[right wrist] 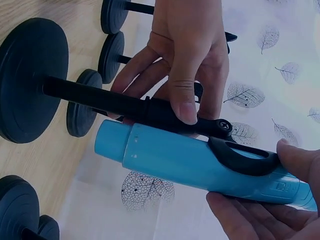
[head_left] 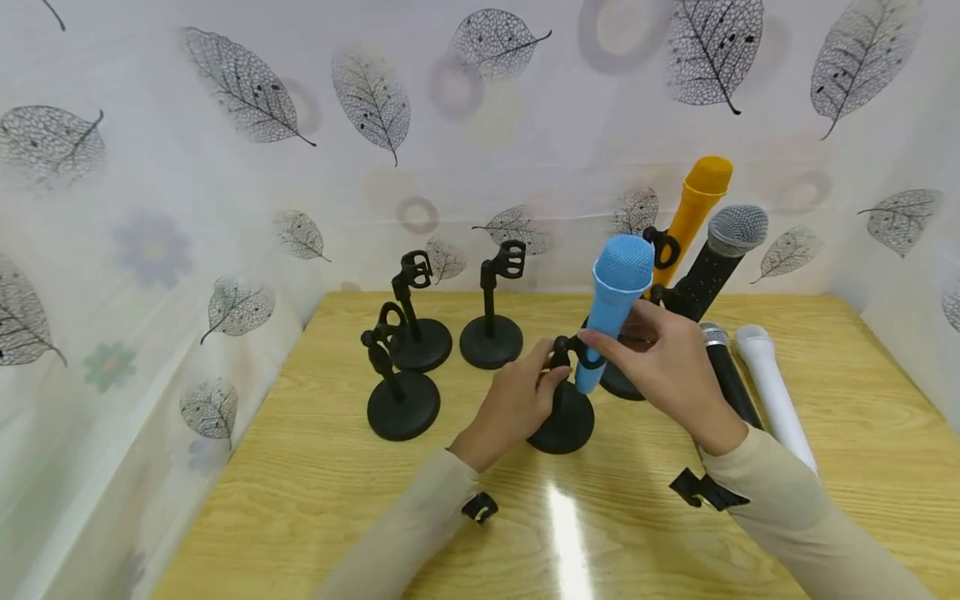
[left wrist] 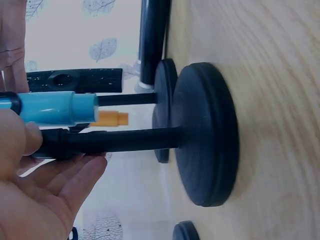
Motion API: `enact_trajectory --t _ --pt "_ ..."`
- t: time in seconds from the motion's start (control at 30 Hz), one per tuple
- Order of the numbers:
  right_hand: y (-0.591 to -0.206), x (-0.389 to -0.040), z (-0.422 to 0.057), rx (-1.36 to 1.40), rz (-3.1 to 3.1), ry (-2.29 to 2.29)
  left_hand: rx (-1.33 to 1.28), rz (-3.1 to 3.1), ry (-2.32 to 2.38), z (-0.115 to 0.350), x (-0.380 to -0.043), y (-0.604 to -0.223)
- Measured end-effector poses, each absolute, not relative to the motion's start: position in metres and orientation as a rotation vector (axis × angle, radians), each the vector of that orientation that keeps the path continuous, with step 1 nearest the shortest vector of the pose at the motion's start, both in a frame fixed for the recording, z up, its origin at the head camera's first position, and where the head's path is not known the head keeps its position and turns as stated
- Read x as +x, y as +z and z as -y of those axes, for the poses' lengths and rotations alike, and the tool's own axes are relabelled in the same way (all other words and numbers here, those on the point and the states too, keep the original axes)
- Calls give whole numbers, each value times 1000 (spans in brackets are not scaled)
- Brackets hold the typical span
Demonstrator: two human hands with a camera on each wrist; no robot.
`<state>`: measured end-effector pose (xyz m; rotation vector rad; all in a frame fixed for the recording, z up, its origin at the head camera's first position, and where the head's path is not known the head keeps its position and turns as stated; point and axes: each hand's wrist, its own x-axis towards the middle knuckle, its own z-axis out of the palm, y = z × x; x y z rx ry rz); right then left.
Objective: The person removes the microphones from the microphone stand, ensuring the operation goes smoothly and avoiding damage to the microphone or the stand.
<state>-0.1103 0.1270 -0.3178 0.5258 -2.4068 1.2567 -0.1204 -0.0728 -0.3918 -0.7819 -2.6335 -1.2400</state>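
Observation:
A blue microphone (head_left: 619, 275) leans head-up through the clip (right wrist: 245, 159) of a black desk microphone stand (head_left: 562, 423). My right hand (head_left: 671, 367) holds the microphone's upper body between thumb and fingers, close to the clip. With thumb and fingers, my left hand (head_left: 517, 400) grips the stand's upright just below the clip joint. In the left wrist view the stand's round base (left wrist: 207, 135) sits on the wooden table, and the microphone's tail end (left wrist: 85, 108) runs alongside the upright. The right wrist view shows the clip wrapped round the blue body.
Three black stands, one (head_left: 491, 340) at the middle back and two (head_left: 403, 407) further left, have bare clips. Behind my right hand, a yellow microphone (head_left: 686, 221) and a black one with a silver head (head_left: 712, 267) stand tilted. A white microphone (head_left: 776, 392) lies beside another black one (head_left: 729, 379).

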Motion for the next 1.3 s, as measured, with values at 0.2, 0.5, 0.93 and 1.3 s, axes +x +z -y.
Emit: enact_trajectory --t 0.2,0.5,0.93,1.3 --pt "-318 -109 -127 527 2381 1250 -816 2580 -1288 74 -118 -383" --pt "-320 -107 -125 548 2356 1242 -845 2347 -1357 73 -120 -377" --pt "-319 -103 -125 620 2317 1194 -929 2279 -1099 76 -121 -385" --pt "-314 -104 -127 619 2281 1196 -925 2294 -1083 74 -119 -385"
